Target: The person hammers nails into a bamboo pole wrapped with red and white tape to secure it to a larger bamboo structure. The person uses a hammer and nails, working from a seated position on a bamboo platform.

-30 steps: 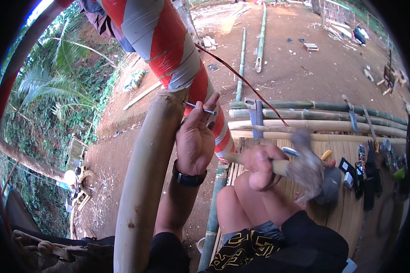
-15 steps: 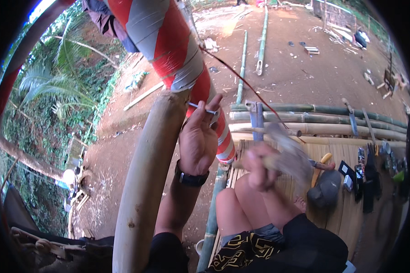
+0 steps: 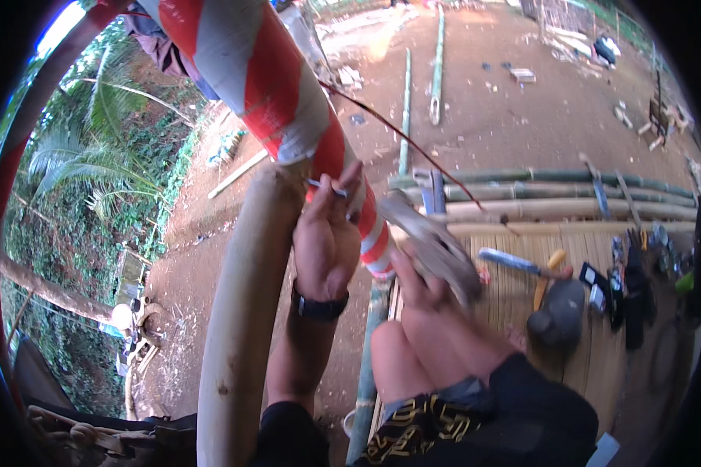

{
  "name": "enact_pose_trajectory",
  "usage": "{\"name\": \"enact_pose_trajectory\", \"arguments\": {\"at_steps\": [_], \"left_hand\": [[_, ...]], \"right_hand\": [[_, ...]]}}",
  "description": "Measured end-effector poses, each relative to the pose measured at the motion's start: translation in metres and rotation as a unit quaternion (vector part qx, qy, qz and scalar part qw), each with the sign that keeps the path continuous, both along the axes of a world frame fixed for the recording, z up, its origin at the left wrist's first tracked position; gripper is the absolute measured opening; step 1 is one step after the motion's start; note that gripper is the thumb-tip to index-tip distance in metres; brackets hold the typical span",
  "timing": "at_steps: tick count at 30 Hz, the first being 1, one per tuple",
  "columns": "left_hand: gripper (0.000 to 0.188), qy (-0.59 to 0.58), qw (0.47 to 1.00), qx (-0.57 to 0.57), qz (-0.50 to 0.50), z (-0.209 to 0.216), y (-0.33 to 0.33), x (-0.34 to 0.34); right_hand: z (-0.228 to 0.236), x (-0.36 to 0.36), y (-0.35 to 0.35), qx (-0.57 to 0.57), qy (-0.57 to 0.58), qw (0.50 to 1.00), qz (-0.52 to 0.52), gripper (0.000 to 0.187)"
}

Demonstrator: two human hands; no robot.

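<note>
Pole point(image 3: 245, 311) on the left, its top by the striped post point(image 3: 288, 117); and there's the nail point(image 3: 314, 183), pinched between thumb and fingers of the left hand point(image 3: 325, 245), tail poking past the fingertips! Rightward, the right hand point(image 3: 422, 288) grips a blurred mallet point(image 3: 440, 249), head above its fingers.

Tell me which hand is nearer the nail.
Left. The left hand holds the nail; the right hand is apart from it, lower and farther right in the picture, gripping a blurred hammer.
</note>
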State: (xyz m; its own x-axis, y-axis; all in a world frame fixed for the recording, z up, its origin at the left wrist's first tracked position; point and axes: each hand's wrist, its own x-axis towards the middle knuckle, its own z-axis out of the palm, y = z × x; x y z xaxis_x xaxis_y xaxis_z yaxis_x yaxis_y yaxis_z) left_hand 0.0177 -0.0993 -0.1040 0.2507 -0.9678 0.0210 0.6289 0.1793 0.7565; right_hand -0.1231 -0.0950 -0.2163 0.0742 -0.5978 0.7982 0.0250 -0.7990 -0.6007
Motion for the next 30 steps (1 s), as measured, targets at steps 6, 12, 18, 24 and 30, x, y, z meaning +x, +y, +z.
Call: {"name": "enact_pose_trajectory", "arguments": {"at_steps": [6,12,18,24,30], "left_hand": [[0.021,-0.006,1.000,-0.023,0.008,0.002,-0.008,-0.002],[0.021,-0.014,0.998,-0.035,-0.040,-0.002,-0.007,-0.007],[0.026,-0.075,0.994,-0.080,-0.014,-0.020,0.012,-0.001],[0.039,-0.088,0.982,-0.033,0.164,-0.107,0.067,0.012],[0.049,-0.349,0.802,-0.124,0.469,-0.127,0.158,0.056]], "right_hand": [[0.001,0.029,-0.010,0.052,0.011,0.999,-0.010,0.015],[-0.037,0.004,-0.009,0.050,-0.260,0.964,-0.008,0.007],[-0.015,-0.020,-0.023,0.186,-0.004,0.966,0.180,0.020],[0.040,-0.041,-0.035,0.390,-0.273,0.752,0.456,0.043],[0.058,-0.030,-0.037,0.426,-0.164,0.722,0.520,0.041]]}}
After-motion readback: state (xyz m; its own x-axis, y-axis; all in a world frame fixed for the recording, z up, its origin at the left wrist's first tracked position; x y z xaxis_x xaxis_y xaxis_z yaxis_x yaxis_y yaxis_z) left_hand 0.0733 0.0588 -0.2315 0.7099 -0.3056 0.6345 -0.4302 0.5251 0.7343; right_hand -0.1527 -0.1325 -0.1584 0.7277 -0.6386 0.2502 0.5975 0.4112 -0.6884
